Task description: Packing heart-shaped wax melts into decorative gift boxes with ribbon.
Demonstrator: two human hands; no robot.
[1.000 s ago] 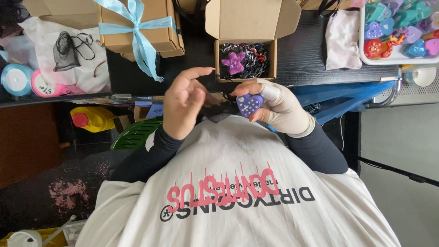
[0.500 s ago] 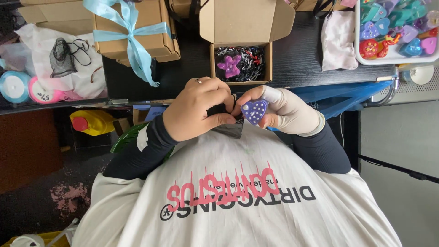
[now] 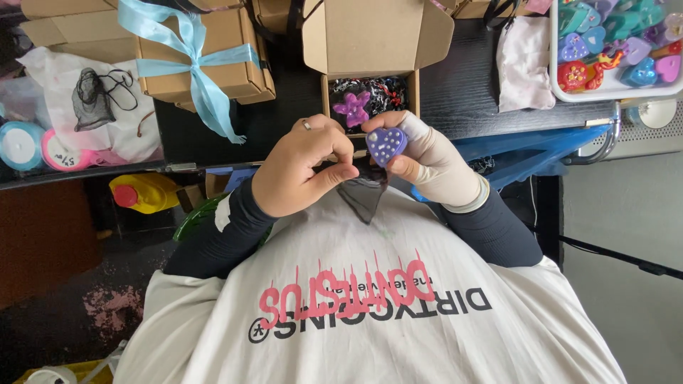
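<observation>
Pinching a purple heart (image 3: 386, 144) — white-dotted — the gloved right hand (image 3: 434, 167) holds it.

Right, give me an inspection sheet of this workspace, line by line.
Surface: dark table, crowded along its far side.
Job's things: purple heart with white dots; dark mesh pouch beneath it; open cardboard box with a purple flower piece inside.
Clutter: ribboned box, white tray of coloured hearts, ribbon spools, white cloth bag.
Grips: left hand pinches the pouch; gloved right hand holds the heart.
Cables: black cable at lower right.
Surroundings: yellow bottle under the table.
</observation>
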